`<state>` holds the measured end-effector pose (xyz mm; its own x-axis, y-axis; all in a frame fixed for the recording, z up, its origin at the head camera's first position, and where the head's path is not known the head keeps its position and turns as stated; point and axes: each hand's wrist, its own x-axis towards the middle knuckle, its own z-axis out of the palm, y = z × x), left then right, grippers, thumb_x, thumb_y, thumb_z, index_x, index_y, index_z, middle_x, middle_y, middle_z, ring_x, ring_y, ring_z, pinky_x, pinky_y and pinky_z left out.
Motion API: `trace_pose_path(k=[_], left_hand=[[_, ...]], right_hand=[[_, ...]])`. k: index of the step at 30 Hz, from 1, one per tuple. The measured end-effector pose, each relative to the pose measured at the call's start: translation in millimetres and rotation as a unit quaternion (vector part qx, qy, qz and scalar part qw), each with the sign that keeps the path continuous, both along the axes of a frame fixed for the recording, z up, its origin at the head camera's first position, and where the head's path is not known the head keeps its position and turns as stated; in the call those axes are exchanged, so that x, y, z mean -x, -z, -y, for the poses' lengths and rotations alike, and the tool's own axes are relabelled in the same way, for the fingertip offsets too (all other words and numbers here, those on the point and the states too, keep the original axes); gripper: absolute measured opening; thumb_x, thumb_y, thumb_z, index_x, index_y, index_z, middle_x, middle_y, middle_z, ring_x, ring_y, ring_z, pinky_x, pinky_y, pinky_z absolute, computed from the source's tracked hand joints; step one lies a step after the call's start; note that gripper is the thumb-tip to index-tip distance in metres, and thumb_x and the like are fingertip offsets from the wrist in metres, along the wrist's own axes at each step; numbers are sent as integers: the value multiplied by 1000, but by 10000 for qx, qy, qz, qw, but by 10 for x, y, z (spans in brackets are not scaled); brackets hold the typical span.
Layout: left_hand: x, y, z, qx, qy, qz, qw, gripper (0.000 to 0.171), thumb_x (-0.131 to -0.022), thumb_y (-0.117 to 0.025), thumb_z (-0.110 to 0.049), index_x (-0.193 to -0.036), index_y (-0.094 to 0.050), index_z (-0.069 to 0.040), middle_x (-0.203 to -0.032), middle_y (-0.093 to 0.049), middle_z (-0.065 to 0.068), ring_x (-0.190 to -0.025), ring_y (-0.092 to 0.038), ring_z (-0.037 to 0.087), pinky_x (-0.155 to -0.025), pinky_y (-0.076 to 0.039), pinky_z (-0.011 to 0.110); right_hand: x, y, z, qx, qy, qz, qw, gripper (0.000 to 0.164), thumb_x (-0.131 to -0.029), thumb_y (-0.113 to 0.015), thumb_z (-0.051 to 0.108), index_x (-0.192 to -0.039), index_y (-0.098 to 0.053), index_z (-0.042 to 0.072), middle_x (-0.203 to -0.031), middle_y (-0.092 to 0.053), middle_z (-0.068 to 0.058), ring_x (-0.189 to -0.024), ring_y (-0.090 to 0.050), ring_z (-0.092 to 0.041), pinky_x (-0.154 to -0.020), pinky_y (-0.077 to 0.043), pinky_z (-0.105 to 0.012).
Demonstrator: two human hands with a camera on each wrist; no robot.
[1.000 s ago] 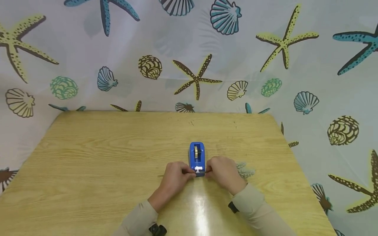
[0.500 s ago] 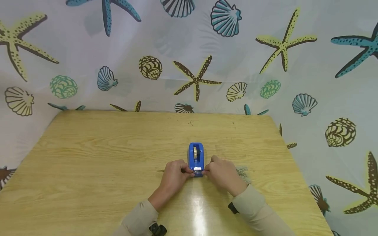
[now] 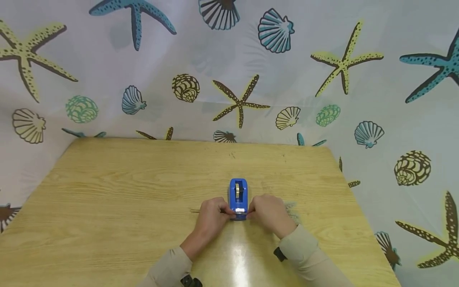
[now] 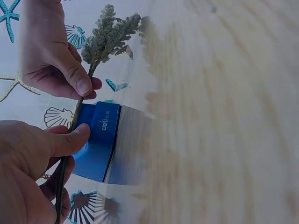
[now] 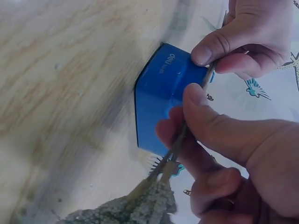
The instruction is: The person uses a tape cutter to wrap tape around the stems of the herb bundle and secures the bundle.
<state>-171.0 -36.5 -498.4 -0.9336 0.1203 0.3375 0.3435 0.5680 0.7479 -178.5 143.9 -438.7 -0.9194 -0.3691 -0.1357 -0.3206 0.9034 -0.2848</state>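
In the head view a blue tape dispenser (image 3: 232, 201) with a roll of tape stands on the wooden table. A bunch of dried flowers lies across its front end, its grey-green heads (image 4: 105, 44) to the right and its thin brown stems (image 4: 60, 191) to the left. My left hand (image 3: 210, 218) pinches the stems between thumb and fingers at the dispenser's left side. At the right side, my right hand (image 3: 269, 213) pinches them below the heads. Whether tape sticks to the stems is too small to tell.
The wooden tabletop (image 3: 125, 179) surrounds the dispenser on all sides. Behind it and to the right hangs a white cloth (image 3: 154, 59) printed with starfish and shells.
The head view has tilted up a little. Both hands stay at the dispenser's front, pinching the stems. The flower heads beside the right hand have shifted slightly, with less of them showing.
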Motion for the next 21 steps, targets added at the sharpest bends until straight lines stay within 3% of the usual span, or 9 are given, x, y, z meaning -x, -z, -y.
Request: trace_pose_path(k=[5, 9, 11, 13, 16, 21], left_hand=[[-19, 7, 7, -116, 176, 376, 9991, 18, -69, -88, -1, -67, -74, -12, -70, -64, -4, -70, -62, 7, -64, -52, 20], [56, -70, 91, -2, 736, 971, 9925, 14, -77, -85, -8, -77, -72, -15, -81, -64, -4, -77, -60, 9, -68, -52, 22], [134, -128, 168, 97, 1122, 1099, 9875, 14, -80, -84, -15, -88, -72, -14, -91, -66, -1, -83, -61, 14, -72, -54, 27], [231, -179, 258, 234, 1517, 1153, 9814, 29, -81, -84, -23, -106, -70, -15, -107, -67, 1, -94, -62, 20, -80, -55, 35], [391, -231, 393, 544, 2083, 1144, 9698, 65, -79, -86, -31, -135, -57, -16, -134, -57, 6, -119, -58, 31, -99, -50, 48], [615, -215, 462, 1128, 2882, 1463, 9396, 104, -75, -87, -44, -158, -27, -26, -166, -21, 8, -152, -21, 36, -118, -28, 59]], right_hand=[[-21, 63, -11, 189, 128, -143, 9996, 11, -84, -81, 24, -81, -78, 13, -75, -73, 4, -64, -57, -9, -59, -49, -29], [-35, 106, -7, 571, 269, 170, 9979, 15, -90, -75, 20, -85, -70, 6, -71, -65, 2, -60, -54, -11, -55, -46, -27], [-46, 118, -4, 751, 306, 414, 9958, 17, -94, -70, 22, -91, -67, 5, -70, -63, 0, -57, -53, -12, -52, -44, -26], [-56, 132, 0, 913, 297, 525, 9940, 21, -97, -66, 27, -94, -65, 5, -69, -61, 0, -55, -52, -11, -50, -42, -26], [-64, 169, 21, 1099, 216, 336, 9931, 32, -97, -64, 38, -89, -67, 7, -65, -61, 2, -52, -50, -10, -47, -41, -25], [-85, 240, 69, 1348, 457, 170, 9897, 41, -96, -64, 45, -73, -66, 11, -58, -57, 5, -47, -47, -8, -44, -39, -24]])
